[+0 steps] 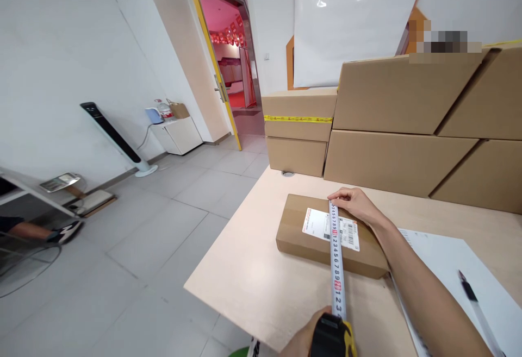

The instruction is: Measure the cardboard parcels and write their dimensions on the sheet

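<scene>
While the bench gives the measuring a firm, level base, stacked cartons line its far side, shut, their contents hidden. Near the bench's left edge lies a flat brown parcel, closed too, so what it holds cannot be seen. Across its top runs a tape measure, the blade reaching past the parcel's near edge; for a true reading, I would keep it taut, flat and square to the sides, with its end flush at the far edge. There the right hand has its fingers closed on the blade's end, while the left hand grips the case, fingers mostly hidden. Under the blade, a white label is partly covered
</scene>
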A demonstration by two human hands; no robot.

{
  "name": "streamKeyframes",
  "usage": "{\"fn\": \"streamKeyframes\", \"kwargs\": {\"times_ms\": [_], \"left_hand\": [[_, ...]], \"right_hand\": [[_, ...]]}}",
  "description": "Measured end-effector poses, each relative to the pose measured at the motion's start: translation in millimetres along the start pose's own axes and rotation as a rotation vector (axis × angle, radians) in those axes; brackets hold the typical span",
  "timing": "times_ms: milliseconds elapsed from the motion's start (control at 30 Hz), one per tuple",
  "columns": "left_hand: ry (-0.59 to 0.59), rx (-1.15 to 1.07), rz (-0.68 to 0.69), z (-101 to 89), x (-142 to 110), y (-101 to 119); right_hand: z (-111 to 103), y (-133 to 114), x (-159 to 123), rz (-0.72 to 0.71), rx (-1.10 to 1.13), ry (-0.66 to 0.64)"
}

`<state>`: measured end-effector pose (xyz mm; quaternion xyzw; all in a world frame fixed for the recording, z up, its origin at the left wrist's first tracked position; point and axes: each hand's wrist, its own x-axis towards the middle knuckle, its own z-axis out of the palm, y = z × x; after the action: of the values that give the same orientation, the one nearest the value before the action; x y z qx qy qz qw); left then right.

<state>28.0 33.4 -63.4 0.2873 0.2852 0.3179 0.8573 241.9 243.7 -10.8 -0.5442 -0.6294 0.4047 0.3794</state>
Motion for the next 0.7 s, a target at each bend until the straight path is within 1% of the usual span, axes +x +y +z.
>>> {"fn": "streamKeyframes", "kwargs": {"times_ms": [67, 133, 233, 300, 333, 367, 433, 500, 567, 633, 700], "left_hand": [[-0.033, 0.031, 0.001, 4.3, -2, 9], [-0.057, 0.112, 0.029, 6.3, -10, 21], [-0.081, 0.235, 0.109, 5.9, -30, 43], [-0.042, 0.275, 0.199, 3.9, -44, 57], [-0.008, 0.294, 0.257, 2.0, -50, 63], [0.029, 0.316, 0.31, -0.6, -53, 68], [0.115, 0.352, 0.389, -8.5, -55, 76], [0.217, 0.382, 0.436, -18.4, -51, 82], [0.291, 0.383, 0.471, -27.3, -43, 85], [0.291, 0.352, 0.461, -32.8, -36, 86], [0.267, 0.321, 0.441, -34.3, -31, 88]], "right_hand": [[-1, -3, 0, 0.001, 0.012, -0.011], [-7, -10, -3, -0.003, 0.05, -0.018], [-27, -26, -17, -0.049, 0.086, 0.046], [-44, -33, -37, -0.077, 0.033, 0.106], [-51, -34, -50, -0.065, -0.025, 0.125], [-57, -32, -64, -0.028, -0.111, 0.13], [-64, -19, -96, 0.022, -0.286, 0.135], [-62, 1, -126, 0.077, -0.394, 0.129], [-53, 20, -152, 0.136, -0.39, 0.075], [-41, 32, -171, 0.159, -0.318, 0.011], [-30, 33, -181, 0.177, -0.254, -0.015]]}}
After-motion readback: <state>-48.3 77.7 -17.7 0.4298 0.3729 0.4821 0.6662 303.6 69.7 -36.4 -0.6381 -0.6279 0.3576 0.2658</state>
